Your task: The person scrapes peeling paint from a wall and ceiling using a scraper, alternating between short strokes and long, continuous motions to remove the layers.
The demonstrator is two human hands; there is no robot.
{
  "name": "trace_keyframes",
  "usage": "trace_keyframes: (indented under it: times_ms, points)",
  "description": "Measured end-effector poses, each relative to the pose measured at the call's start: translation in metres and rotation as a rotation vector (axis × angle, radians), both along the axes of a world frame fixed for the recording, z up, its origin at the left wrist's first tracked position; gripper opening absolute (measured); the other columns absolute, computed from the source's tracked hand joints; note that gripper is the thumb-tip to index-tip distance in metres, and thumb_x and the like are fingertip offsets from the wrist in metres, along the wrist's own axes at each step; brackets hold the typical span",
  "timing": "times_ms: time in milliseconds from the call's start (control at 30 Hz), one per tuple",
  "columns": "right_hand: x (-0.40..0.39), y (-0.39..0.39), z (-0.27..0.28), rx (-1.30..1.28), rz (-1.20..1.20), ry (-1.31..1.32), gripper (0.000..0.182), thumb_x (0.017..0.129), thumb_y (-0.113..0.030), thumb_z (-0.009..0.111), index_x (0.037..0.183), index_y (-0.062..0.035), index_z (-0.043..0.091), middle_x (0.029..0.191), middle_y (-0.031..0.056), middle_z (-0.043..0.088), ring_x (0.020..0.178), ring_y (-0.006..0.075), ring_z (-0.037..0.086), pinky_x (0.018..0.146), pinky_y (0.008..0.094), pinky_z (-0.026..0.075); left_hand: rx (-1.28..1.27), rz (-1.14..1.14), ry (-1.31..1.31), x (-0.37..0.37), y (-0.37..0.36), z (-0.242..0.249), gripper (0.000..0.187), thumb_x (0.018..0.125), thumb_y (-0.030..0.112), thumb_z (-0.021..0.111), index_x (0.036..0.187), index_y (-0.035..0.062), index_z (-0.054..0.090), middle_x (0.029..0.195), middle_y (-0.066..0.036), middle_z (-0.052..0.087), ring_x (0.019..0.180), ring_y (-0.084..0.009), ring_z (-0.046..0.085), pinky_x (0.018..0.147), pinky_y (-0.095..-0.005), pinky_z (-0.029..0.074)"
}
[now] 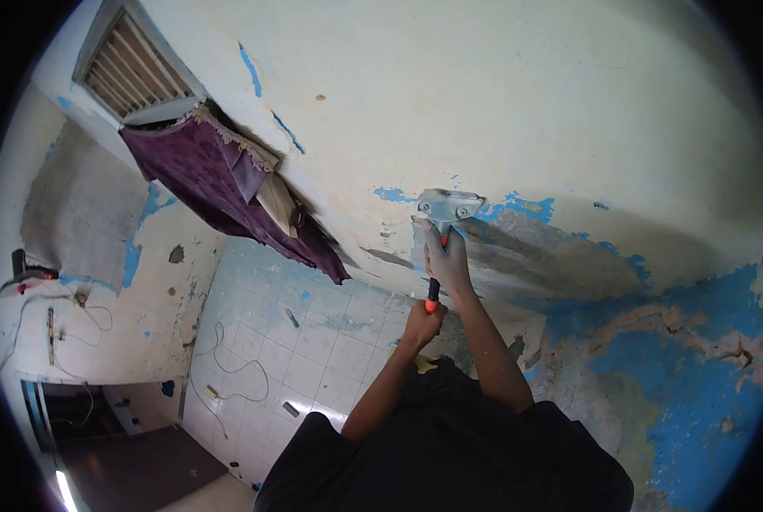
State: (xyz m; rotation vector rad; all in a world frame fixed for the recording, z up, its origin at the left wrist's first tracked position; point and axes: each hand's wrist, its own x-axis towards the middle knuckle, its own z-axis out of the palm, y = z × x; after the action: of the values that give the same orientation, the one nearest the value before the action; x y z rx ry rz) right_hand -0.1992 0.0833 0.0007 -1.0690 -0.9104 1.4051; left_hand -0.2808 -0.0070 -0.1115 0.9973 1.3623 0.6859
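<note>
Against the wall (569, 111) with its peeling blue paint, we press the scraper (446, 207), our right hand (450, 260) closed high on its handle and our left hand (422, 322) gripping the orange end.

Plenty of open wall (518, 102) above and right of the scraper (448, 207), nothing blocking there, but off to the left the purple curtain (219, 183) and vent (134, 64) get in the way.
</note>
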Motion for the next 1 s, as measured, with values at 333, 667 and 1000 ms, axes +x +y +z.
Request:
trace_keyframes:
  times_ms: [333, 667, 1000]
  points:
    - [-0.017, 0.010, -0.006, 0.019, -0.135, -0.105, 0.029, 0.091, -0.024, 0.054, 0.069, -0.0054, 0.048, 0.048, -0.0031, 0.041, 0.038, 0.0066, 0.041, 0.035, 0.0256, 0.030, 0.199, -0.027, 0.150, -0.023, 0.020, -0.014, 0.028, 0.078, 0.019, 0.058, 0.058, -0.0001, 0.053, 0.048, -0.006, 0.051, 0.043, -0.0154, 0.052, 0.043, -0.0326, 0.040]
    - [-0.037, 0.004, -0.047, -0.050, -0.251, -0.142, 0.029, 0.089, -0.020, 0.055, 0.067, -0.0048, 0.046, 0.047, 0.0002, 0.043, 0.040, 0.0105, 0.044, 0.039, 0.0292, 0.032, 0.159, -0.046, 0.252, -0.047, 0.013, -0.024, 0.030, 0.073, 0.019, 0.057, 0.064, -0.0099, 0.055, 0.053, -0.023, 0.054, 0.057, -0.0312, 0.063, 0.056, -0.0453, 0.044]
    - [-0.049, -0.002, -0.068, -0.112, -0.276, -0.079, 0.026, 0.090, -0.018, 0.054, 0.069, -0.0078, 0.042, 0.046, -0.0006, 0.040, 0.030, 0.0114, 0.039, 0.029, 0.0285, 0.029, 0.174, -0.081, 0.283, -0.068, 0.002, -0.073, 0.029, 0.077, 0.018, 0.058, 0.057, -0.0023, 0.053, 0.048, -0.007, 0.051, 0.041, -0.0175, 0.053, 0.043, -0.0346, 0.041]
